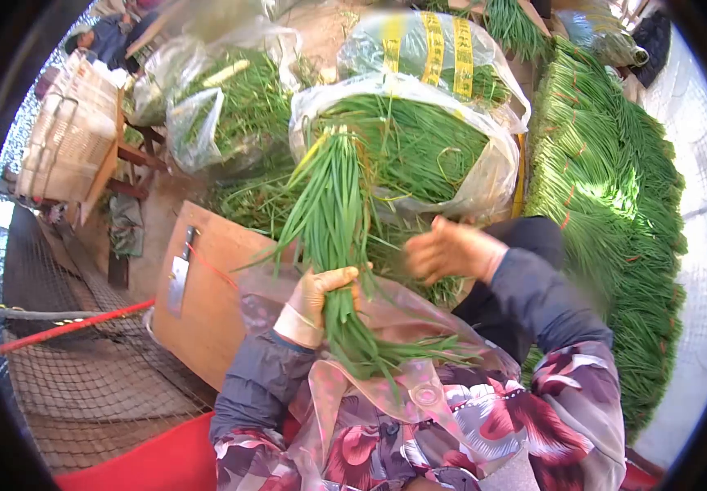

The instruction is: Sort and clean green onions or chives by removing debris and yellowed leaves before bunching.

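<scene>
My left hand [317, 304] is closed around a bunch of chives [333, 200] in front of my lap. The pale root ends point up and away from me, and the leaf tips droop over a translucent pink apron [423, 393]. To the right of the bunch, my right hand [456, 252] is raised and apart from it. Its fingers are stretched to the left, slightly blurred by motion, and nothing shows in them. Just beyond the bunch lies an open plastic bag [510, 168] full of loose chives.
A long stack of tied chives [591, 172] runs along my right. To the left, a wooden board [214, 319] carries a cleaver [178, 282]. Further off are another bag of greens [230, 106], a woven basket [67, 135] and another person [108, 41]. Netting [99, 376] covers the lower left.
</scene>
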A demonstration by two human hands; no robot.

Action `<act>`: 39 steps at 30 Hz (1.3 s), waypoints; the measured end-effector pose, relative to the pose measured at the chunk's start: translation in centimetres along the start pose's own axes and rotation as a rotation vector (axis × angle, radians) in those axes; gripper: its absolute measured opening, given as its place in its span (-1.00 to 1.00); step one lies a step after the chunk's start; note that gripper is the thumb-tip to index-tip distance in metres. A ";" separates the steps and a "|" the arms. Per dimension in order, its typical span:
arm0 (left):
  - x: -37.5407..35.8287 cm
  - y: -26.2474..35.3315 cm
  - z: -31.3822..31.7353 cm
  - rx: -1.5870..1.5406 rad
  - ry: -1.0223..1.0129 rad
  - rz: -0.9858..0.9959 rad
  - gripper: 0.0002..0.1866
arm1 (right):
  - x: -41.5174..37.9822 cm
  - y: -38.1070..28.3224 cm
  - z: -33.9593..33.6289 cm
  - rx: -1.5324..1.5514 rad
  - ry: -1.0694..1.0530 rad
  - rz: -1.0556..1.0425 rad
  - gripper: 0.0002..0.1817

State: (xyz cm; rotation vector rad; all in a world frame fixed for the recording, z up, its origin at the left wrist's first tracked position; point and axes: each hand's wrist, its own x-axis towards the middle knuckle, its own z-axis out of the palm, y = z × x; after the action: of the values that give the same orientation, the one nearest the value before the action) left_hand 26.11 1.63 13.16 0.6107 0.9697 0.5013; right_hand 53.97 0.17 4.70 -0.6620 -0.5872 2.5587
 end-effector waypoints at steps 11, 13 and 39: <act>-5.3 -2.0 -4.1 0.925 0.184 0.391 -0.29 | 14.1 -3.1 4.1 0.393 -0.015 -0.814 -0.27; -7.9 -1.2 -3.1 1.134 0.279 0.295 -0.38 | 14.6 -4.7 3.0 0.470 0.009 -0.786 -0.34; -13.4 -5.3 -11.8 1.688 0.493 0.182 -0.25 | 17.9 0.5 2.7 -1.715 0.739 -0.178 -0.73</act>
State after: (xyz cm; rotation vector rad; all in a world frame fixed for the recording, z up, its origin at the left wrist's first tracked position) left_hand 10.04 -7.81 12.63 2.1552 1.7262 -0.1700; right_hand 38.17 7.94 0.38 -1.7165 -2.2466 0.8847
